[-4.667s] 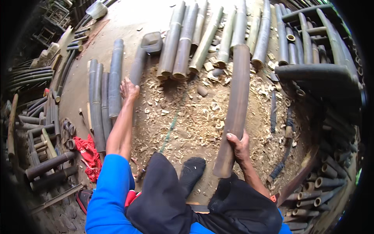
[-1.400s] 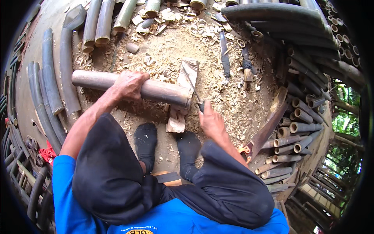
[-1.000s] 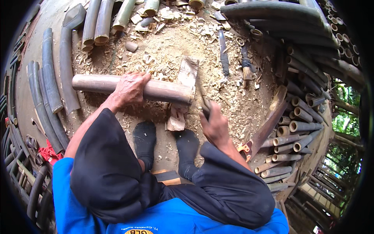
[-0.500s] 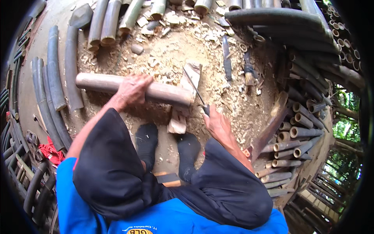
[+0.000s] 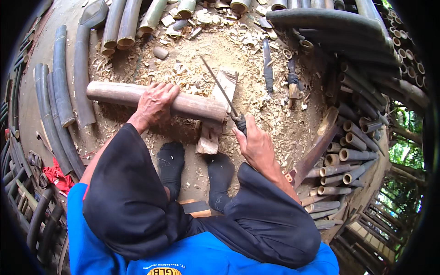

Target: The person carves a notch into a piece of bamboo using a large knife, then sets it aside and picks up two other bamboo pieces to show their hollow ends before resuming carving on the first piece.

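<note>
A brown bamboo pole (image 5: 114,93) lies crosswise on the ground in front of my feet, its right end resting on a worn wooden block (image 5: 215,114). My left hand (image 5: 153,103) grips the pole from above near its middle. My right hand (image 5: 256,146) is closed on the dark handle of a long thin knife (image 5: 220,89), whose blade points up and away to the left, raised just past the pole's right end. My two feet in dark socks sit below the block.
Wood chips cover the ground. Grey-green bamboo lengths (image 5: 59,78) lie at the left and top. Stacked bamboo tubes (image 5: 348,156) fill the right side. Two sheathed tools (image 5: 268,68) lie beyond the block. A red cloth (image 5: 57,176) lies at the left.
Earlier my right hand carried the pole upright; it now lies across the block under my left hand. In the last second my right hand has swung the knife at the pole's end and raised it again.
</note>
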The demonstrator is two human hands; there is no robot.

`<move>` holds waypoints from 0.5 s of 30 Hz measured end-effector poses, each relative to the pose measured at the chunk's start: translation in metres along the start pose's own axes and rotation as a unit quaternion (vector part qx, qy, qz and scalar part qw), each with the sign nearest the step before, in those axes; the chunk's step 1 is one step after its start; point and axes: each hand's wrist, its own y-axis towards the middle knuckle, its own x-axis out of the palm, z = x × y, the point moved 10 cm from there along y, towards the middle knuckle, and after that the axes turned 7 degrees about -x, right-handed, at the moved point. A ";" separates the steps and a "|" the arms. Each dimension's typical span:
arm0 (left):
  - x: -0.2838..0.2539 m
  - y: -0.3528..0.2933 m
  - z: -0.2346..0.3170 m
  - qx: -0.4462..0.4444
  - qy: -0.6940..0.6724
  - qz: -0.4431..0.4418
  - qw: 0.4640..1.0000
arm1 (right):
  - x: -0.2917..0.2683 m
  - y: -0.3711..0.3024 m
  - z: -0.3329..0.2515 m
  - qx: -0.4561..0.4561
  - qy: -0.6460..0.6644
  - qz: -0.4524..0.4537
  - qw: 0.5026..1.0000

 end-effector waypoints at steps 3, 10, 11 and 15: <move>-0.008 0.004 -0.004 -0.002 0.009 0.024 1.000 | -0.050 -0.007 -0.055 -0.129 0.030 0.120 0.984; -0.014 0.007 0.013 0.026 0.002 0.077 0.997 | 0.032 -0.006 0.074 0.115 -0.031 -0.064 0.991; -0.009 0.006 0.008 0.009 -0.014 0.051 0.999 | 0.014 -0.004 0.051 0.051 -0.026 -0.009 0.998; -0.018 -0.013 0.004 0.007 0.013 0.123 0.992 | -0.030 -0.012 -0.028 -0.040 0.048 0.070 0.996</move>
